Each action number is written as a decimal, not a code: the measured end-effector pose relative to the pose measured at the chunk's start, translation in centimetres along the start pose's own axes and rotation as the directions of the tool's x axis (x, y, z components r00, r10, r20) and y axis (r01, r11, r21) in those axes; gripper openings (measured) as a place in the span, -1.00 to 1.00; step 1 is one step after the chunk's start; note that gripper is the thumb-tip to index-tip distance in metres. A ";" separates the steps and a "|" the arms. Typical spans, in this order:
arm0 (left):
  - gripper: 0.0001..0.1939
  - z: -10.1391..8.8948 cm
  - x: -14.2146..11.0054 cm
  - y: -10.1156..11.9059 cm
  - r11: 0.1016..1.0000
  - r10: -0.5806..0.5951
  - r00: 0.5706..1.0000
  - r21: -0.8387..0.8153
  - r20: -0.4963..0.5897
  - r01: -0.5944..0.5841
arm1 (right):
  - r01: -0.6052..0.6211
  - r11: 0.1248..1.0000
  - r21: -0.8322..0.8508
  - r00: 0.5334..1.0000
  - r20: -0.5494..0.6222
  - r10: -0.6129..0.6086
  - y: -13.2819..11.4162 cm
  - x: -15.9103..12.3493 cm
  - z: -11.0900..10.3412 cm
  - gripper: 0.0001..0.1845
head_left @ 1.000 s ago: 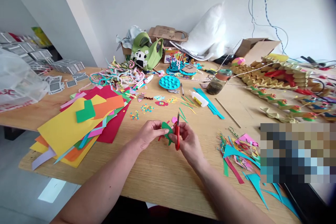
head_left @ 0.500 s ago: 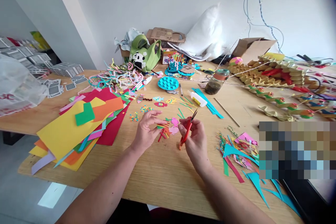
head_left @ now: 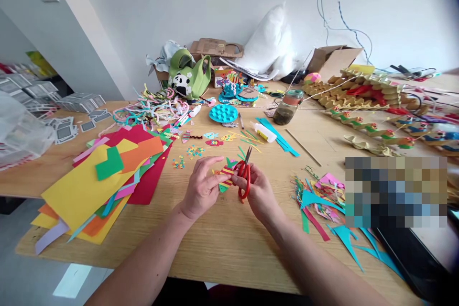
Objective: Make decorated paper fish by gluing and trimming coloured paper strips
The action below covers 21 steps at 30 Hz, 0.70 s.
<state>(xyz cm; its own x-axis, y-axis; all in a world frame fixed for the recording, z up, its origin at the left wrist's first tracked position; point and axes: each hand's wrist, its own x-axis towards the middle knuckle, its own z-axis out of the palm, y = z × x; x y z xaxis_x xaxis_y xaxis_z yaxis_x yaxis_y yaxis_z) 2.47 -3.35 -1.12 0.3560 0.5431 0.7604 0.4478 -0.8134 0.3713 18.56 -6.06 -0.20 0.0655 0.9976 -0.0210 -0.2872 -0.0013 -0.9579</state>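
Between the fingers of my left hand (head_left: 202,186) is a small paper fish (head_left: 226,177) with red and yellow stripes and green fins. My left fingers lie closed along its side. My right hand (head_left: 261,189) grips red-handled scissors (head_left: 245,186), blades pointing up and away from me. The right fingertips also come close to the fish's right edge; whether they touch it I cannot tell. Other paper fish, such as a red one (head_left: 214,143) and a light blue one (head_left: 211,135), lie flat beyond my hands. Pink paper partly shows behind the striped fish.
Coloured paper sheets (head_left: 82,167) spread on the left. A glue bottle (head_left: 264,132), a blue bumpy disc (head_left: 223,114), a glass jar (head_left: 288,107) and a thin stick (head_left: 303,147) lie ahead. Paper scraps (head_left: 322,201) and a black device (head_left: 401,253) are at the right.
My hands have drawn together. The striped fish has turned so its striped face shows, and the scissors have rotated so their handle loops face me. The view has shifted slightly right.
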 end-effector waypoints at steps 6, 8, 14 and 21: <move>-0.43 0.1 0.1 0.1 0.975 -0.159 0.987 -0.157 0.017 0.160 | 0.102 0.985 -0.139 0.993 -0.050 -0.110 0.3 0.2 -0.3 -0.58; -0.42 -0.1 0.3 0.0 0.894 -0.328 0.943 -0.308 0.045 0.326 | 0.137 0.969 -0.206 0.988 -0.043 -0.148 0.4 0.3 -0.3 -0.61; -0.43 -0.4 1.0 0.3 0.478 -0.596 0.719 -0.562 0.357 0.675 | 0.220 0.899 -0.378 0.975 0.095 -0.199 1.0 0.3 -0.3 -0.76; -0.44 0.0 1.1 0.4 0.361 -0.662 0.627 -0.558 0.411 0.747 | 0.190 0.905 -0.381 0.980 0.127 -0.153 1.2 0.4 -0.5 -0.73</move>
<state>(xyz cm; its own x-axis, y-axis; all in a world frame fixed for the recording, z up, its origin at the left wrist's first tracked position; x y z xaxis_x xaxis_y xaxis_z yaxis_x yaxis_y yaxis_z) 3.07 -3.11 -0.12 0.2644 0.9644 0.0118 -0.0294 -0.0042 0.9996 18.75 -5.74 -1.52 -0.0136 0.9867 0.1621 0.1170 0.1626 -0.9797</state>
